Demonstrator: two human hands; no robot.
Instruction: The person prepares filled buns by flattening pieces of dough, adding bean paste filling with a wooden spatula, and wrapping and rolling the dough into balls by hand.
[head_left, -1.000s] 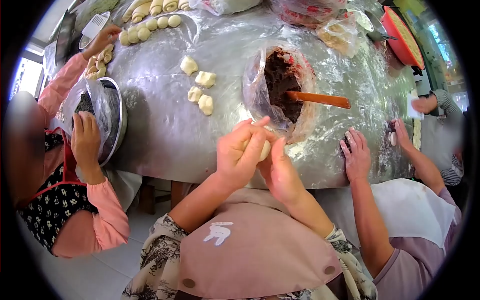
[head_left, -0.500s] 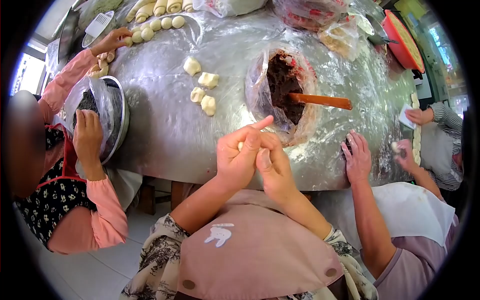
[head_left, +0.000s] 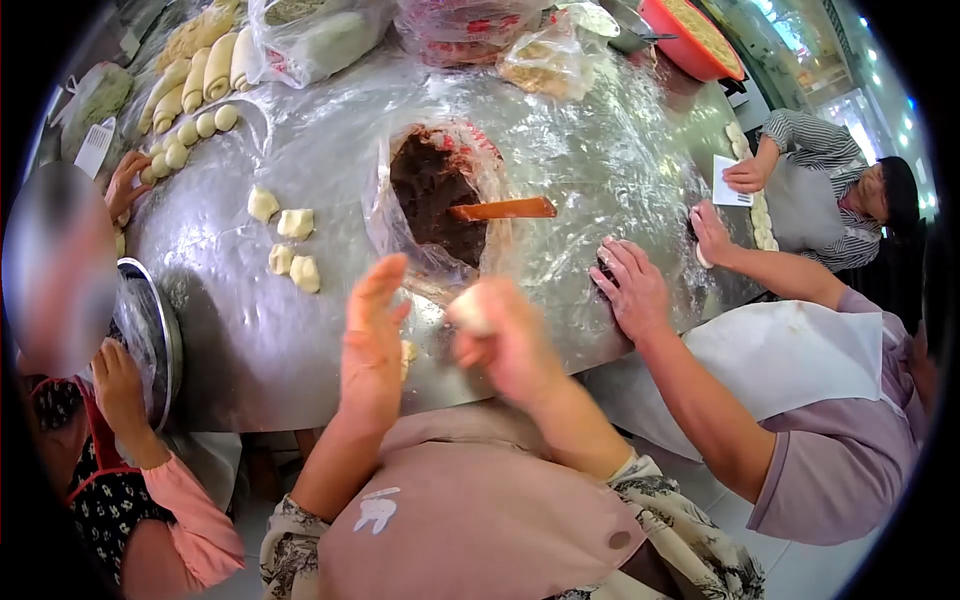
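Observation:
My left hand is raised over the near table edge, its fingers stretched upward and holding nothing I can see. A small piece of pale dough shows just beside its palm; I cannot tell whether it touches the hand. My right hand, smeared by motion, is curled around a pale dough ball. Beyond both hands sits a plastic-lined container of dark brown filling, with an orange-brown spatula handle sticking out to the right. Several dough pieces lie to the left of the filling.
At left, a co-worker's hand is at a metal bowl; rolled dough and dough balls lie farther back. To the right, another co-worker's hand rests on the table. A person opposite holds a white scraper. A red basin stands behind.
My hands were pressed together around a bit of dough and are now apart, the dough ball in the right one. The view has turned to the right. The co-worker's farther hand at right has shifted.

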